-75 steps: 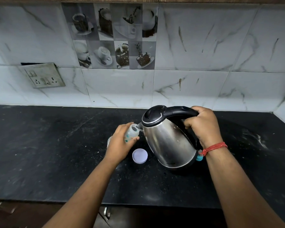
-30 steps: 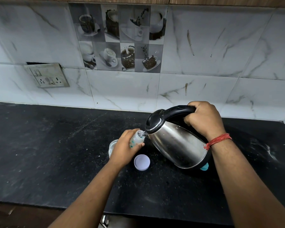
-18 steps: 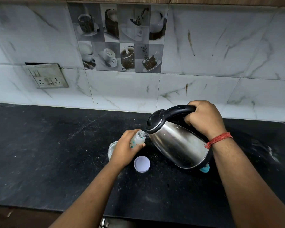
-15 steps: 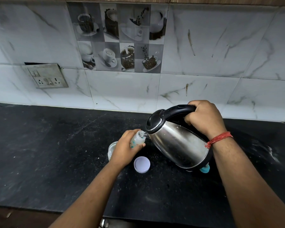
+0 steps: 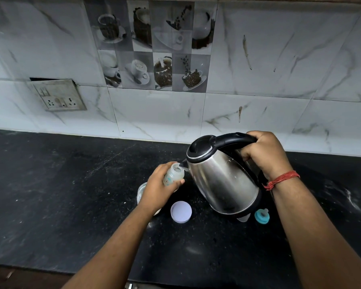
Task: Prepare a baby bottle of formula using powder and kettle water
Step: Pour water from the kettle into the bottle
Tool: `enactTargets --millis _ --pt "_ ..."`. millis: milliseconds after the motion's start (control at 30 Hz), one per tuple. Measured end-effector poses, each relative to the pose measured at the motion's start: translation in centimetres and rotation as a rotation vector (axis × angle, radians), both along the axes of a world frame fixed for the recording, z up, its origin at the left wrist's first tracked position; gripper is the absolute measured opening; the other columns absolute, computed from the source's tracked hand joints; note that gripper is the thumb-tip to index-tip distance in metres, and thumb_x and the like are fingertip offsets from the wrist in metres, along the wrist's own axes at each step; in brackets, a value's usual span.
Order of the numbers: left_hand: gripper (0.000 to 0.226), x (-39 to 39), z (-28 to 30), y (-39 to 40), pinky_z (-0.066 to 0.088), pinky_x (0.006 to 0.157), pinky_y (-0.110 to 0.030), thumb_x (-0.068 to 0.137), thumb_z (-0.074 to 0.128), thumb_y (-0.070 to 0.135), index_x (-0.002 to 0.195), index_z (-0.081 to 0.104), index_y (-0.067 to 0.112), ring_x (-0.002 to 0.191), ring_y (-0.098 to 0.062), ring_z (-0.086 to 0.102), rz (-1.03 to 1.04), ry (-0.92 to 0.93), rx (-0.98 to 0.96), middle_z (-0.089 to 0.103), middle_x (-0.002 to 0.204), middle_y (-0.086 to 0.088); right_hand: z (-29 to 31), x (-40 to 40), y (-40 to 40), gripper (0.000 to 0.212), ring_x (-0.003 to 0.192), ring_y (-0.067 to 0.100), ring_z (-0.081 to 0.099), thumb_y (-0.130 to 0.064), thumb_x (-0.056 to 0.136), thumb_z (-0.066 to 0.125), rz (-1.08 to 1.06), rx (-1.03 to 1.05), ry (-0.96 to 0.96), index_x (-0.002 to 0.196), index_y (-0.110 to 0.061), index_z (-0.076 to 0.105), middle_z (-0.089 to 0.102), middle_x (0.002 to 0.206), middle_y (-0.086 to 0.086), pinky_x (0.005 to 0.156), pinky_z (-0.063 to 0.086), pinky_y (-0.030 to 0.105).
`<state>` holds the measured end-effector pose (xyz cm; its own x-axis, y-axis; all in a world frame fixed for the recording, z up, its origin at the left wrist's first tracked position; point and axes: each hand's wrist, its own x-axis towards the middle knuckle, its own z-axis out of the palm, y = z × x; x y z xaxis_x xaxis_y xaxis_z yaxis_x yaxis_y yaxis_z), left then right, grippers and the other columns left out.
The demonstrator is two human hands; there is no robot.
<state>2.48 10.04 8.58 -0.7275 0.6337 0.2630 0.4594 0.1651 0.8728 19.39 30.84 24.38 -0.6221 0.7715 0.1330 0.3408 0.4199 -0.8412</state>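
My left hand (image 5: 159,189) grips a small clear baby bottle (image 5: 174,174), tilted with its open mouth toward the right. My right hand (image 5: 264,154) is closed on the black handle of a steel kettle (image 5: 221,180). The kettle leans to the left and its spout sits at the bottle's mouth. A clear jar (image 5: 141,190) stands behind my left hand, mostly hidden by it. A white round lid (image 5: 181,211) lies on the counter just below the bottle. A teal bottle nipple ring (image 5: 262,215) lies by the kettle's lower right edge.
The black stone counter (image 5: 61,195) runs the full width, its front edge near the bottom. A marble-tiled wall (image 5: 279,80) stands behind it, with a socket plate (image 5: 58,95) at the left. Bare counter spreads to the left and in front of the kettle.
The kettle has tipped back a little toward upright and now hangs lower, exposing more of the teal nipple ring. The bottle stays in my left hand at the spout.
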Motion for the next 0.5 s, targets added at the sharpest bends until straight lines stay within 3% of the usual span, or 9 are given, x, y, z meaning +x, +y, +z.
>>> enactTargets --millis 100,267,400,500 --pt "0.050 0.0 0.3 -0.1 0.047 0.104 -0.027 0.086 0.083 0.023 0.131 0.061 0.033 0.118 -0.003 0.060 0.016 -0.041 0.027 0.063 0.124 0.014 -1.1 -0.2 0.5 0.019 0.052 0.020 0.039 0.010 0.051 0.059 -0.017 -0.118 0.089 0.063 -0.004 0.058 0.042 0.052 0.007 0.053 0.031 0.032" --pt "0.047 -0.2 0.6 -0.4 0.044 0.099 -0.015 0.088 0.081 0.024 0.126 0.059 0.042 0.117 0.004 0.058 0.033 -0.053 0.041 0.063 0.125 0.017 -3.8 -1.0 1.6 0.029 0.058 0.021 0.046 0.010 0.045 0.057 -0.037 -0.261 0.191 0.074 0.008 0.058 0.047 0.062 0.011 0.059 0.038 0.032" --pt "0.046 -0.6 0.4 -0.8 0.042 0.093 -0.006 0.089 0.080 0.025 0.130 0.062 0.032 0.116 0.007 0.057 0.057 -0.075 0.034 0.064 0.127 0.015 -6.1 -1.9 2.0 0.025 0.051 0.017 0.048 0.016 0.050 0.054 -0.071 -0.364 0.261 0.064 -0.004 0.061 0.050 0.052 0.002 0.056 0.040 0.026" --pt "0.047 -0.9 0.0 -1.1 0.046 0.096 -0.015 0.088 0.081 0.028 0.132 0.062 0.030 0.116 -0.001 0.061 0.075 -0.095 0.029 0.066 0.127 0.014 -7.8 -2.8 2.0 0.035 0.049 0.014 0.050 0.020 0.053 0.053 -0.076 -0.407 0.286 0.068 -0.010 0.065 0.053 0.049 -0.005 0.053 0.042 0.024"
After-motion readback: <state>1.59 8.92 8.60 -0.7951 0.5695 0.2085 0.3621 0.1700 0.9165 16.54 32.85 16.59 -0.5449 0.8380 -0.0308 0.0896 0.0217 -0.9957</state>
